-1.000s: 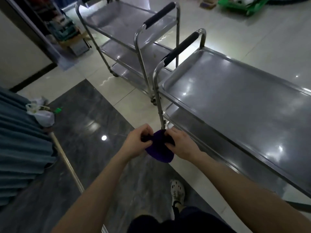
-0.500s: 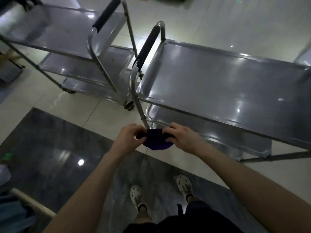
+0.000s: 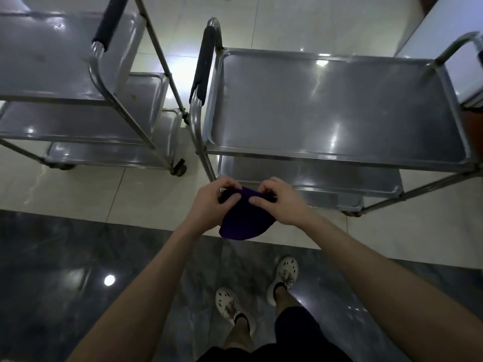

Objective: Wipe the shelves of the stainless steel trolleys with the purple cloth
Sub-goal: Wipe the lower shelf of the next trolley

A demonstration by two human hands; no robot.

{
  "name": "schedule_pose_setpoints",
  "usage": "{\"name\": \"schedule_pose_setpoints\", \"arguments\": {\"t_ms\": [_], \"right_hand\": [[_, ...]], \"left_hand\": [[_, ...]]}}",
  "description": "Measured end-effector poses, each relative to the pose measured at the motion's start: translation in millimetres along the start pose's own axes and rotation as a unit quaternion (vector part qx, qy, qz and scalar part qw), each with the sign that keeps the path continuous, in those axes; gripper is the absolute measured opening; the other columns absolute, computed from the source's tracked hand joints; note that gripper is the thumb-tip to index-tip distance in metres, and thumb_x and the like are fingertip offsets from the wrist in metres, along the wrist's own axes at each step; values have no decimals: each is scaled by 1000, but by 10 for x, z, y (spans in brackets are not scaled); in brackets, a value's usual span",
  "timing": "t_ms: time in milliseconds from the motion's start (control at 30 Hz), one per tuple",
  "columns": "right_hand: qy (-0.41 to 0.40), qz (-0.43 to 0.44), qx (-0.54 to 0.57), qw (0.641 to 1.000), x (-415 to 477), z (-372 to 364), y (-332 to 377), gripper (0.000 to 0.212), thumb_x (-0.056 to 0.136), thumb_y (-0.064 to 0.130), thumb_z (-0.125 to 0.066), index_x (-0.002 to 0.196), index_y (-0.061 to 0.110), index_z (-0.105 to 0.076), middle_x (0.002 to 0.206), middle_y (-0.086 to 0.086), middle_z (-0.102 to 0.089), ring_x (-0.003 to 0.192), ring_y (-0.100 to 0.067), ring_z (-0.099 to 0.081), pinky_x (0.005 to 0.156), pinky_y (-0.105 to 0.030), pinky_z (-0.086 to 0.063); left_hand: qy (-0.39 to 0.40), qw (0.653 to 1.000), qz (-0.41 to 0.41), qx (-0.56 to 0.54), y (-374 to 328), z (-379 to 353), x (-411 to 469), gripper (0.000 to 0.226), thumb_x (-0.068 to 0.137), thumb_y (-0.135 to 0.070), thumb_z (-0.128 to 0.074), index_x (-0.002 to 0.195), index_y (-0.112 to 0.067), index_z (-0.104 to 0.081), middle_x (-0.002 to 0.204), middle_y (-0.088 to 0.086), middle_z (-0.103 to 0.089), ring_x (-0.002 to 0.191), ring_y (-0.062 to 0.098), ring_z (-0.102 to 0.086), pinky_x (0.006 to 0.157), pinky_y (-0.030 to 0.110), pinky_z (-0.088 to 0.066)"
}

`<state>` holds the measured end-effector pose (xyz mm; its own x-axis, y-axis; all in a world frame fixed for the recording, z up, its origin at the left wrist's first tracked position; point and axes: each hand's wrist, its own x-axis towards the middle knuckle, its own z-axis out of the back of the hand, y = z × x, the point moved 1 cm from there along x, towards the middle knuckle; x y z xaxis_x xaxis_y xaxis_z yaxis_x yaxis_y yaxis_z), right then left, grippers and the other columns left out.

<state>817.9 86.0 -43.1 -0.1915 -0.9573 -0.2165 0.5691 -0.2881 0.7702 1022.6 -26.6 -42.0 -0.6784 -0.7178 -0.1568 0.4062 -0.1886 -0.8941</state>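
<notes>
**Cloth still in hand as the view swings over the trolleys**

The camera now looks more steeply down than it did half a second ago: the near trolley (image 3: pixel 337 105) fills the right half of the view almost from above, and the second trolley (image 3: pixel 78 82) sits closer in at the left, where a moment earlier it stood farther off. Both white clogs (image 3: pixel 257 291) are in plain sight on the dark marble floor (image 3: pixel 65 270), nearer the middle of the picture than before. The cloth has not gone anywhere; it hangs lower between the hands than it did, showing more of its rounded bottom edge.

Both bare forearms reach forward from the lower corners and meet in front of the near trolley's left leg. The left hand (image 3: pixel 211 205) pinches the upper left edge of the purple cloth (image 3: pixel 243 220) between thumb and curled fingers; the right hand (image 3: pixel 282 202) pinches the upper right edge the same way, knuckles up. The hands are close together, the thumbs nearly meeting over the fabric. The cloth is held in the air, just this side of the near trolley's lower shelves (image 3: pixel 308 176) and touching none of them. The top shelf lies bare and glossy, its black-padded handle (image 3: pixel 203 64) at the left end. The pale tiled floor (image 3: pixel 104 194) runs beneath both trolleys.
</notes>
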Motion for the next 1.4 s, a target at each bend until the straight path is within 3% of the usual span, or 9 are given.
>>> {"name": "schedule_pose_setpoints", "arguments": {"t_ms": [133, 267, 567, 767, 967, 1100, 1200, 1333, 1400], "right_hand": [[3, -19, 40, 999, 33, -2, -23, 10, 104, 42, -69, 105, 34, -64, 97, 13, -70, 86, -3, -69, 68, -22, -53], [14, -32, 49, 998, 59, 18, -29, 28, 106, 46, -65, 128, 30, -63, 108, 16, -70, 96, -4, -69, 78, -26, -60], [-49, -75, -18, 996, 248, 21, -135, 15, 113, 35, -52, 107, 25, -62, 92, 6, -67, 84, -9, -63, 67, -32, -46], [13, 17, -59, 998, 224, 2, 27, 13, 114, 32, -50, 117, 32, -62, 98, 12, -69, 84, -1, -62, 67, -23, -45], [56, 39, -55, 996, 165, -31, 87, 33, 93, 56, -76, 113, 34, -60, 103, 16, -67, 92, -6, -67, 65, -19, -51], [38, 47, -82, 995, 155, -40, -36, 18, 103, 24, -70, 114, 32, -59, 104, 15, -64, 92, -9, -62, 70, -22, -44], [27, 45, -64, 997, 125, -34, -153, 21, 104, 22, -68, 112, 37, -56, 98, 19, -64, 89, -3, -62, 69, -21, -46], [-23, 28, -61, 997, 255, -106, -594, 20, 108, 23, -61, 115, 38, -51, 95, 21, -64, 84, -2, -63, 65, -21, -47], [-76, -1, -33, 997, 394, -232, -947, 15, 111, 24, -59, 122, 33, -53, 104, 14, -67, 87, -6, -65, 68, -29, -53]], "left_hand": [[12, 998, 54, -8, 112, 31, -33, 50, 86, -22, -92, 113, -51, -62, 114, -19, -71, 103, 8, -74, 81, 38, -68], [-45, 997, 68, 14, 232, -30, 20, 27, 96, -12, -81, 100, -36, -69, 97, -9, -79, 91, 9, -77, 86, 42, -67], [-56, 994, -14, 94, 210, -136, 16, 16, 107, -15, -65, 122, -15, -69, 127, -5, -58, 113, 11, -59, 92, 9, -46], [-36, 990, -77, 112, 158, -152, 1, 19, 107, -13, -63, 125, -15, -70, 149, -7, -53, 135, 6, -49, 108, 17, -47], [-53, 991, -60, 106, 172, -147, 82, 20, 102, -14, -72, 122, -11, -73, 126, 1, -60, 111, 12, -60, 99, 35, -56], [17, 992, -33, 117, 309, -162, 112, 62, 84, -31, -90, 137, -25, -57, 156, -6, -48, 146, 17, -45, 120, 37, -41], [88, 982, 28, 167, 540, -231, 209, 99, 65, -37, -98, 147, -36, -41, 148, -11, -56, 147, 14, -44, 132, 43, -21], [105, 974, 42, 199, 986, -414, 486, 46, 72, -51, -79, 110, -31, -65, 108, -15, -62, 108, 14, -60, 97, 40, -53], [93, 983, 46, 152, 1269, -510, 665, 46, 71, -54, -72, 112, -33, -68, 105, -16, -67, 94, 5, -65, 78, 35, -59]]}}
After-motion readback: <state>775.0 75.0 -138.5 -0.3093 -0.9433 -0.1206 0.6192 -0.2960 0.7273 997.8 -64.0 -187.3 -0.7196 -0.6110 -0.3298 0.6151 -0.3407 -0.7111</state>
